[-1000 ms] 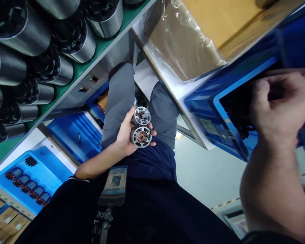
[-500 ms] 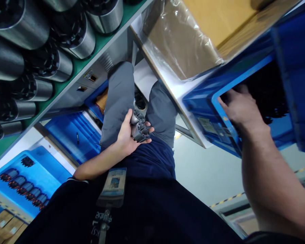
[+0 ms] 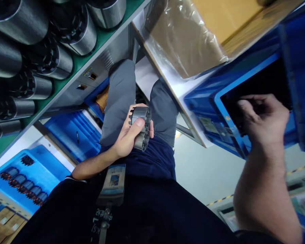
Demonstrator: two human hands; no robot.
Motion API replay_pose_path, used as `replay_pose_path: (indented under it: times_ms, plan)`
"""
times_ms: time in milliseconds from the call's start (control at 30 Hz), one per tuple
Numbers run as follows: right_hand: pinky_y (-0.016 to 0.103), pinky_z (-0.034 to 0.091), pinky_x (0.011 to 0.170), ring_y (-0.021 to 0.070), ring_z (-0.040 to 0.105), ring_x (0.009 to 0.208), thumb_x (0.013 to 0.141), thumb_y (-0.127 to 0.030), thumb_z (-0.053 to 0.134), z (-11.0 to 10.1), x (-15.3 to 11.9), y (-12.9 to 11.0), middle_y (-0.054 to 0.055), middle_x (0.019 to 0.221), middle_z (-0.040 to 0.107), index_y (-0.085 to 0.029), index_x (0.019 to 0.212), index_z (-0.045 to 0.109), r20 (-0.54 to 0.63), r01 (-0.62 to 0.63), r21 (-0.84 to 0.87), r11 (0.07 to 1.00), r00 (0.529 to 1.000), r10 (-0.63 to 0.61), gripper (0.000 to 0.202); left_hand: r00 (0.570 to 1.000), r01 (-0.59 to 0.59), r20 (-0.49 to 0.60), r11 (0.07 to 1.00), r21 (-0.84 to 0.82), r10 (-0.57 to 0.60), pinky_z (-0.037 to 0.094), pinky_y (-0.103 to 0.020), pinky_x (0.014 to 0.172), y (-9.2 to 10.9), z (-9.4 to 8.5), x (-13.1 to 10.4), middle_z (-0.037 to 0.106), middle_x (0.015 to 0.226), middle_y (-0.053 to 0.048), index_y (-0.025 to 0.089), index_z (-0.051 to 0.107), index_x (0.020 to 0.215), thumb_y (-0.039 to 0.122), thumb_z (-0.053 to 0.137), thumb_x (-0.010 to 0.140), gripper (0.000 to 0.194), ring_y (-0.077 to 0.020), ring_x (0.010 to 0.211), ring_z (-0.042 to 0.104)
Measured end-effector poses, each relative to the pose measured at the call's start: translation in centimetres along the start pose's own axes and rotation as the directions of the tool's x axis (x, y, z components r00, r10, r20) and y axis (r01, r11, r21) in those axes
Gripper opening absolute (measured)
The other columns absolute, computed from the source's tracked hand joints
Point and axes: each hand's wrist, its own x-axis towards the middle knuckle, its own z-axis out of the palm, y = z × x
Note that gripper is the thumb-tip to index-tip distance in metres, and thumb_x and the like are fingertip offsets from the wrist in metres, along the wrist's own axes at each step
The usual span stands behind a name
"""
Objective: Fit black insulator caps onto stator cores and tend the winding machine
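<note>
The left hand (image 3: 128,137) holds two metal rings, its grip closed around them in front of the person's lap, thumb laid across the upper ring (image 3: 142,112). The lower ring (image 3: 142,141) sits just beneath it in the same hand. The right hand (image 3: 265,117) is at the dark opening of a blue bin (image 3: 205,105), thumb and fingers bent toward each other; whether that grip holds anything, one cannot tell. Near the bin, a plastic-wrapped box (image 3: 178,47) rests on a white bench (image 3: 178,86). Metal cylinders (image 3: 42,87) line a green surface (image 3: 1,149) on the left.
</note>
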Motion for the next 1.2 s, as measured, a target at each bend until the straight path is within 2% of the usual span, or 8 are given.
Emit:
replay_pose_path:
  times_ms: [200, 433, 600, 700, 800, 900, 1067, 1200]
  plan:
    - [0.039, 0.059, 0.089, 0.0212, 0.073, 0.087, 0.102, 0.0, 0.075, -0.2, -1.3, 0.0, 0.013, 0.11, 0.087, -0.018, 0.133, 0.094, 0.044, -0.151, 0.185, 0.971, 0.988, 0.146, 0.04, 0.948, -0.222, 0.253, 0.97, 0.101, 0.191, 0.064, -0.038, 0.082, 0.1, -0.9, -0.1, 0.076, 0.106, -0.004, 0.031, 0.056, 0.156, 0.065, 0.069, 0.12, 0.051, -0.0214, 0.088, 0.076]
    - [0.028, 0.064, 0.103, 0.0151, 0.086, 0.112, 0.096, 0.01, 0.088, -1.4, -1.9, -0.5, 0.013, 0.137, 0.091, -0.026, 0.149, 0.092, 0.392, -0.279, 0.326, 0.903, 0.909, 0.14, 0.064, 0.961, -0.172, 0.238, 0.978, 0.116, 0.141, 0.066, -0.038, 0.081, -0.4, -0.3, -0.3, 0.075, 0.104, -0.004, 0.031, 0.055, 0.154, 0.067, 0.072, 0.117, 0.054, -0.0218, 0.086, 0.076]
    - [0.033, 0.063, 0.089, 0.0123, 0.08, 0.086, 0.082, 0.0, 0.106, -1.6, -1.3, 0.1, 0.008, 0.103, 0.089, -0.022, 0.135, 0.096, 0.308, -0.311, 0.321, 0.894, 0.928, 0.212, 0.057, 0.961, -0.183, 0.231, 0.978, 0.103, 0.155, 0.065, -0.036, 0.08, -0.5, -0.2, -0.4, 0.078, 0.104, -0.004, 0.031, 0.056, 0.153, 0.064, 0.068, 0.12, 0.048, -0.021, 0.086, 0.078]
    - [0.034, 0.062, 0.09, 0.0116, 0.08, 0.088, 0.093, -0.004, 0.099, -0.9, -1.0, 0.9, 0.011, 0.106, 0.09, -0.019, 0.12, 0.098, 0.243, -0.307, 0.344, 0.888, 0.942, 0.231, 0.031, 0.964, -0.181, 0.217, 0.977, 0.112, 0.153, 0.065, -0.036, 0.079, -0.4, -0.3, -0.3, 0.079, 0.101, -0.004, 0.03, 0.056, 0.152, 0.067, 0.067, 0.12, 0.051, -0.0214, 0.084, 0.079]
    - [0.032, 0.063, 0.097, 0.0145, 0.085, 0.111, 0.095, 0.003, 0.093, -0.2, -0.8, 1.9, 0.015, 0.136, 0.09, -0.024, 0.148, 0.09, 0.118, -0.283, 0.384, 0.879, 0.959, 0.257, 0.06, 0.965, -0.183, 0.213, 0.974, 0.132, 0.152, 0.066, -0.038, 0.08, -0.4, -0.3, -0.3, 0.079, 0.102, -0.004, 0.029, 0.056, 0.152, 0.068, 0.067, 0.12, 0.052, -0.0217, 0.084, 0.079]
    - [0.027, 0.063, 0.077, 0.0166, 0.085, 0.099, 0.085, -0.003, 0.105, -0.6, -1.3, 1.9, 0.013, 0.135, 0.088, -0.033, 0.153, 0.087, -0.041, -0.163, 0.536, 0.828, 0.975, 0.219, 0.076, 0.96, -0.199, 0.227, 0.97, 0.138, 0.164, 0.065, -0.038, 0.081, -0.4, -0.4, -0.5, 0.079, 0.106, -0.005, 0.029, 0.056, 0.155, 0.066, 0.068, 0.12, 0.053, -0.0224, 0.087, 0.078]
    - [0.031, 0.064, 0.067, 0.017, 0.079, 0.077, 0.106, -0.056, 0.095, -3.6, -5.7, -5.7, 0.008, 0.116, 0.085, -0.037, 0.142, 0.096, -0.361, 0.331, 0.654, 0.68, 0.927, -0.104, 0.041, 0.939, -0.264, 0.262, 0.955, 0.136, 0.223, 0.065, -0.038, 0.082, -0.5, -0.1, -0.5, 0.076, 0.106, -0.005, 0.029, 0.058, 0.157, 0.066, 0.071, 0.118, 0.055, -0.0219, 0.087, 0.075]
    - [0.03, 0.063, 0.055, 0.0185, 0.077, 0.073, 0.103, -0.036, 0.096, -3.8, -9.9, -15.0, 0.003, 0.118, 0.087, -0.048, 0.156, 0.085, -0.298, 0.372, 0.827, 0.421, 0.926, -0.233, 0.055, 0.932, -0.278, 0.264, 0.957, 0.083, 0.248, 0.065, -0.038, 0.078, -0.5, 0.2, -0.5, 0.075, 0.102, -0.005, 0.03, 0.063, 0.156, 0.071, 0.073, 0.112, 0.06, -0.0224, 0.084, 0.073]
